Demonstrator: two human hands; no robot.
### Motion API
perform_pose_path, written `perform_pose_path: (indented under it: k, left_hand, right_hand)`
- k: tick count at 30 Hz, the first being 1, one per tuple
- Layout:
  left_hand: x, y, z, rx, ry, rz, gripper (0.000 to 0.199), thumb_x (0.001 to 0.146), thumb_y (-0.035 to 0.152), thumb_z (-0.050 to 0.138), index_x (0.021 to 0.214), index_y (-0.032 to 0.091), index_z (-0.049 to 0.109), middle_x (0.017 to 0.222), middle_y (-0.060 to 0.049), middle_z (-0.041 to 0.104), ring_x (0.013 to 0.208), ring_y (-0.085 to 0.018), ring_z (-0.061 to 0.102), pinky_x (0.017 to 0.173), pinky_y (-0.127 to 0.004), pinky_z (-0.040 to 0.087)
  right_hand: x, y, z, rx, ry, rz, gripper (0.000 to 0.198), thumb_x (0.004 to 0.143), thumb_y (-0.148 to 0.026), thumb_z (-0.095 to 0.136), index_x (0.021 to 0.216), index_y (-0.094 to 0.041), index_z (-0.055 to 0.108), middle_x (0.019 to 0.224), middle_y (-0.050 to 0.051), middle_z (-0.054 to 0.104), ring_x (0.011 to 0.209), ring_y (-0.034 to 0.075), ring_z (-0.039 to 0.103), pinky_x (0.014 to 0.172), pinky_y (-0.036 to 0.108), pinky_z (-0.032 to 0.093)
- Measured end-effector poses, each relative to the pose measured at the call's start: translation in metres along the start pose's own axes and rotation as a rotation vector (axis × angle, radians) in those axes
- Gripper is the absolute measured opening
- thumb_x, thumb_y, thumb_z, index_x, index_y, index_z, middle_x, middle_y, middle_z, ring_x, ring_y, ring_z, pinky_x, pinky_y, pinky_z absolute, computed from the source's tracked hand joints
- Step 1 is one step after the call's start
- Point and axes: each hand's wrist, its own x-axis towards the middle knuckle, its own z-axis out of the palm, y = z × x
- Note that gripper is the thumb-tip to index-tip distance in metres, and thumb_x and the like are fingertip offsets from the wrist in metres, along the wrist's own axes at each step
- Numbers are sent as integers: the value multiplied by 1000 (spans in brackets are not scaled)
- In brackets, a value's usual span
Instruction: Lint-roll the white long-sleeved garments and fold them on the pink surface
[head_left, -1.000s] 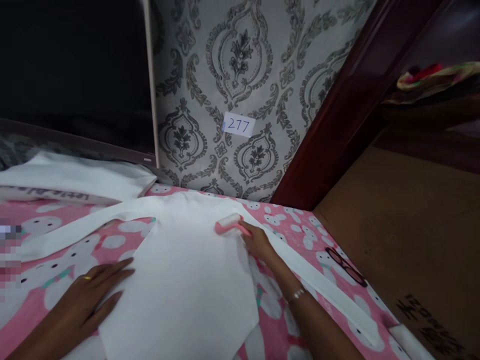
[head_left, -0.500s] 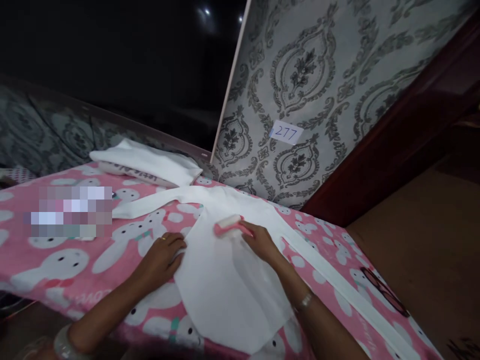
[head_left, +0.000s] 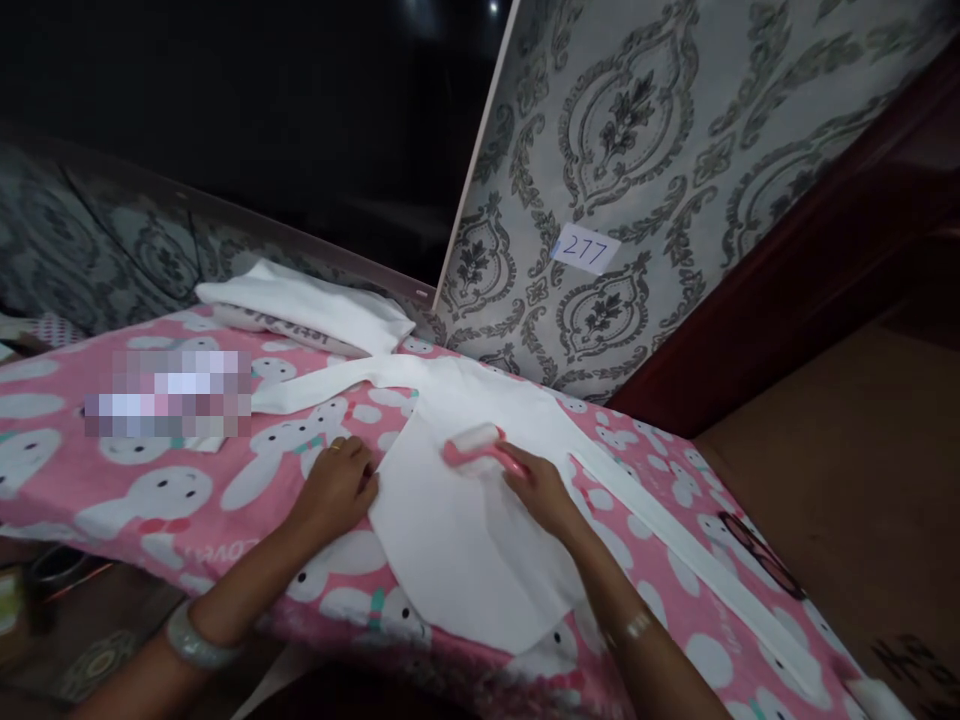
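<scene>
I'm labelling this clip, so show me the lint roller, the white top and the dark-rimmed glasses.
Lint roller (head_left: 476, 438), head view: its white roll.
White top (head_left: 459, 535), head view: mid-body.
Dark-rimmed glasses (head_left: 761, 556), head view: near the bridge.

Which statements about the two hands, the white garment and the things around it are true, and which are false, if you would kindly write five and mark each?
1. The right hand holds a pink-handled white lint roller. True.
2. Both hands grip the roller. False: the left hand is at the edge of the white long-sleeved fabric garment.
3. The garment is spread on a pink rabbit-print cover. True.
4. The number shown is 772. False: the white paper label on the grey patterned wallpaper reads 277.
5. Dark-rimmed eyeglasses lie near the cover's edge. True.
</scene>
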Motion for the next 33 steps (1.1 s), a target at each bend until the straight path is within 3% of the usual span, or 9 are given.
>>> perform_pose_path:
  k: [5, 9, 12, 16, 19, 21, 24, 28, 33]
  left_hand:
    - [1, -1, 0, -6, -8, 16, 13, 79, 24, 49, 70, 20, 57, 85, -11, 60, 82, -27, 56, 78, -44, 46]
    - [2, -3, 3, -82, 36, 11, 13, 77, 24, 50, 65, 21, 53, 90, -11, 62, 85, -26, 57, 81, -43, 47]
    - [1, -5, 5, -159, 73, -17, 14, 74, 22, 49, 60, 21, 50, 93, -11, 62, 87, -25, 58, 83, -42, 47]
    - [-1, -8, 5, -334, 141, -91, 12, 75, 25, 49, 65, 20, 52, 98, -10, 60, 87, -22, 58, 77, -37, 49]
    - [-2, -11, 3, -466, 287, -243, 10, 75, 27, 49, 76, 20, 57, 94, -6, 57, 83, -19, 56, 71, -34, 48]
    - [-3, -13, 2, -508, 375, -345, 13, 74, 28, 51, 81, 20, 58, 91, -5, 54, 79, -18, 55, 70, -33, 48]
    - [-3, -14, 1, -526, 406, -415, 17, 74, 31, 52, 86, 20, 59, 92, -3, 52, 73, -16, 52, 68, -32, 48]
    - [-3, -8, 1, -417, 261, -227, 18, 77, 36, 54, 85, 20, 59, 92, -4, 52, 78, -18, 53, 72, -34, 47]
    - [0, -2, 1, -152, 38, -1, 15, 72, 33, 58, 67, 20, 57, 92, -9, 58, 87, -26, 54, 82, -43, 46]
  right_hand:
    - [-121, 31, -78, 42, -99, 189, 45, 80, -43, 61, 124, -37, 69, 130, 5, 67, 119, 31, 64, 104, 51, 48]
    - [-149, 31, -108, 20, -126, 252, 37, 73, -55, 66, 110, -56, 71, 127, 6, 68, 118, 33, 63, 101, 47, 50]
    - [-120, 20, -90, 42, -110, 186, 42, 77, -47, 64, 118, -45, 71, 127, 4, 68, 117, 32, 65, 103, 49, 48]
    - [-42, -5, -36, 72, -181, -51, 48, 80, -26, 58, 126, -26, 69, 129, 3, 68, 117, 29, 65, 103, 46, 48]
    - [20, -30, 7, 86, -229, -157, 48, 79, -14, 57, 125, -24, 70, 120, 3, 73, 105, 26, 69, 97, 42, 52]
    - [48, -44, 30, 122, -199, -183, 50, 78, -10, 60, 125, -23, 69, 125, 4, 71, 111, 25, 67, 100, 40, 50]
    - [59, -49, 45, 162, -159, -195, 51, 78, -10, 62, 127, -21, 68, 132, 6, 66, 122, 25, 62, 106, 40, 45]
    - [5, -21, 19, 167, -175, -182, 51, 81, -15, 59, 131, -22, 65, 134, 5, 65, 122, 26, 62, 108, 43, 44]
    - [-103, 23, -60, 109, -220, 21, 45, 88, -37, 60, 131, -27, 66, 136, 6, 63, 125, 30, 60, 107, 48, 46]
